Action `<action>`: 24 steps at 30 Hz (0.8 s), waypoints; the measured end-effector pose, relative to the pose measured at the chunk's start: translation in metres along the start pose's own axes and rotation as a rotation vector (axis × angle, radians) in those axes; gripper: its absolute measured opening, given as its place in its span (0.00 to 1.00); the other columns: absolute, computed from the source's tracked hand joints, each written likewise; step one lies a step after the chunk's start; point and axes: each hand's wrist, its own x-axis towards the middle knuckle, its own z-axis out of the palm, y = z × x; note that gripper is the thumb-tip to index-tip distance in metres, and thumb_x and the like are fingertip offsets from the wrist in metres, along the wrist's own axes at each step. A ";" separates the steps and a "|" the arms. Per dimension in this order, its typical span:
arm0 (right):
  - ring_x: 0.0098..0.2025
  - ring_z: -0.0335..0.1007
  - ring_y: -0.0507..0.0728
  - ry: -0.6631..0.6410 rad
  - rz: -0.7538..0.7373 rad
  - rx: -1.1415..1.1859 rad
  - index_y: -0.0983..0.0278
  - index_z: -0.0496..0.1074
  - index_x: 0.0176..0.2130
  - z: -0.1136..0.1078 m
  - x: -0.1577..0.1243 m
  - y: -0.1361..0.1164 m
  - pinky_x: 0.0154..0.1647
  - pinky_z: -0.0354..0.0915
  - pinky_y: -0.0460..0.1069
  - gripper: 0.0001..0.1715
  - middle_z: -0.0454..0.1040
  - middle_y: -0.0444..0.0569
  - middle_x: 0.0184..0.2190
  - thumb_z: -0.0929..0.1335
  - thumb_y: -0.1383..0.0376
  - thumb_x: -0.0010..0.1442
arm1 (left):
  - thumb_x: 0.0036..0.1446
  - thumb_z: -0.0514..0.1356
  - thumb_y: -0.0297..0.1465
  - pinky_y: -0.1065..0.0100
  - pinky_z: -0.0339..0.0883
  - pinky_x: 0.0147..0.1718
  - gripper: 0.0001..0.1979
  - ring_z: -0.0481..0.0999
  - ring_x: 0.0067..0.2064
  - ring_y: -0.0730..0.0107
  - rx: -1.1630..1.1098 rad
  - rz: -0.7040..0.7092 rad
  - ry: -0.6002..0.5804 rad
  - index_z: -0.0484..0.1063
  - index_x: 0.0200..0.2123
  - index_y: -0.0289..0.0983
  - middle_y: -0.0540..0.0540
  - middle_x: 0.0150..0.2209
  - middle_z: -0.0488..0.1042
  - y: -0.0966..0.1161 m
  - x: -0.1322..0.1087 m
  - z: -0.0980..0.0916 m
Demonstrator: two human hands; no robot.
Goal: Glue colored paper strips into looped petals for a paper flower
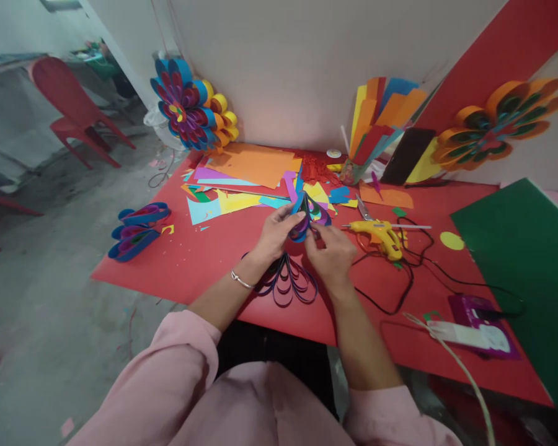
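Observation:
My left hand (279, 230) is closed on the left side of a looped paper petal (309, 214), made of nested blue, purple and green strips. It is held up above the red table. The fingers of my right hand (328, 248) pinch the petal's lower right edge. Below my hands, a fan of dark purple paper loops (286, 282) lies near the table's front edge. A yellow glue gun (376, 237) rests to the right of my right hand, its black cord curling beside it.
Coloured paper sheets (246, 164) and scraps lie at the back of the red table (204, 248). A cup of paper strips (353, 170), scissors (363, 209), a green board (521, 254) and a power strip (469, 334) are rightward. More paper loops (139, 230) lie left; paper flowers (186, 105) lean behind.

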 end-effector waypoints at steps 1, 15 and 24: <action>0.37 0.79 0.58 -0.002 -0.016 -0.016 0.64 0.84 0.44 0.000 0.000 0.000 0.42 0.69 0.51 0.16 0.85 0.51 0.36 0.67 0.60 0.70 | 0.41 0.81 0.37 0.72 0.72 0.37 0.24 0.78 0.33 0.76 -0.008 0.000 0.001 0.81 0.42 0.38 0.52 0.35 0.82 0.000 0.000 0.000; 0.32 0.78 0.58 0.186 -0.305 -0.089 0.62 0.82 0.48 -0.010 -0.001 0.007 0.35 0.68 0.52 0.12 0.84 0.52 0.33 0.71 0.64 0.66 | 0.35 0.82 0.35 0.63 0.71 0.44 0.28 0.81 0.34 0.73 -0.095 0.059 0.026 0.80 0.42 0.37 0.47 0.38 0.82 0.000 0.018 -0.011; 0.31 0.77 0.57 0.170 -0.305 -0.061 0.62 0.83 0.45 -0.010 -0.003 -0.001 0.35 0.67 0.51 0.10 0.82 0.51 0.30 0.71 0.63 0.66 | 0.46 0.76 0.30 0.63 0.70 0.44 0.18 0.78 0.33 0.72 -0.076 0.037 0.141 0.78 0.41 0.36 0.49 0.34 0.80 0.010 0.015 -0.016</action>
